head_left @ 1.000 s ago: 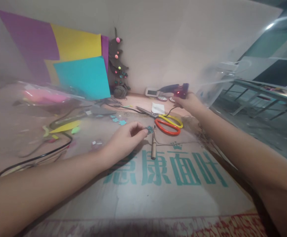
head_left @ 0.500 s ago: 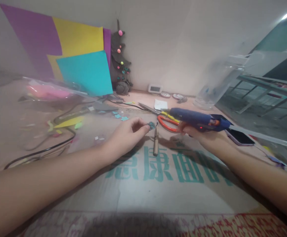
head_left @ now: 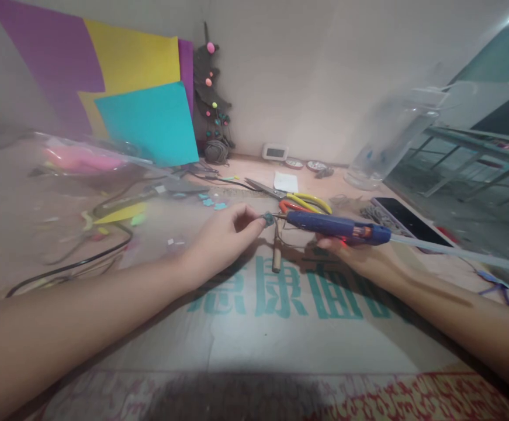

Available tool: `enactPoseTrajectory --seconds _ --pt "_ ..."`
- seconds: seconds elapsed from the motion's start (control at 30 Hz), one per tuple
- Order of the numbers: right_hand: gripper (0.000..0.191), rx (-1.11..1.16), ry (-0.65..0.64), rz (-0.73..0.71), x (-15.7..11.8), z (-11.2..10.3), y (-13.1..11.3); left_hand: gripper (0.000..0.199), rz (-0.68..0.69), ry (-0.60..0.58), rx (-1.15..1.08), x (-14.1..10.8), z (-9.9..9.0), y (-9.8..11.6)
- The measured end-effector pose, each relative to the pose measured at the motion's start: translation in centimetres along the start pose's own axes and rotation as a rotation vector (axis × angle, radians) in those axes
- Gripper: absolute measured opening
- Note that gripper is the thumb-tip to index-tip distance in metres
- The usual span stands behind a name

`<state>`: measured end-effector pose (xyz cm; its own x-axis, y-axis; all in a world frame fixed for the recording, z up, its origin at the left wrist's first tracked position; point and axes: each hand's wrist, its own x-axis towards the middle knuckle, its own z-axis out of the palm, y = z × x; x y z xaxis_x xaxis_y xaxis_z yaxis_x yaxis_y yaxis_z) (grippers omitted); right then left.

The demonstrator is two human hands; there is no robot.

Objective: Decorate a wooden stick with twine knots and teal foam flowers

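Between thumb and forefinger, my left hand pinches a small teal flower-shaped piece. My right hand is wrapped round a blue glue gun, whose red light glows and whose clear glue stick trails from the back. The gun's metal nozzle points left and meets the right edge of the teal piece; whether glue is coming out is too small to tell. Just below the nozzle lies a short wooden-handled tool on the cardboard sheet. Behind the gun rest scissors with red and yellow handles.
Several blue cut-out pieces lie beyond my left hand. A black cable curls at left. At right are a phone and a clear plastic jug. Coloured sheets and a decorated little tree lean on the wall.
My right hand has brought the glue gun down and left, so its nozzle now meets the teal piece. The left hand keeps its pinch almost in place.
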<state>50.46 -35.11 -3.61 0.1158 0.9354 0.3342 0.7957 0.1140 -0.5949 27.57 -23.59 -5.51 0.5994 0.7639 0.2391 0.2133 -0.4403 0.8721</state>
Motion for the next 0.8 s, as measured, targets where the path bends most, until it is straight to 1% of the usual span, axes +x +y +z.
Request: enactPoseTrajectory --seconds 0.07,0.17,0.4,0.8 --pt "0.019 -0.017 0.03 0.055 0.0 0.2 -0.2 0.018 0.0 -0.003 0.003 0.0 0.0 0.0" --pt "0.022 -0.037 0.043 0.118 0.0 0.4 -0.4 0.018 -0.001 -0.008 -0.008 0.0 0.0 0.0" --pt "0.018 -0.011 0.012 0.072 0.1 0.3 -0.7 0.019 0.007 -0.009 -0.018 0.0 0.1 0.0" --pt "0.02 -0.028 0.018 0.096 -0.1 0.3 -1.2 0.019 -0.001 -0.026 -0.021 0.0 0.1 0.0"
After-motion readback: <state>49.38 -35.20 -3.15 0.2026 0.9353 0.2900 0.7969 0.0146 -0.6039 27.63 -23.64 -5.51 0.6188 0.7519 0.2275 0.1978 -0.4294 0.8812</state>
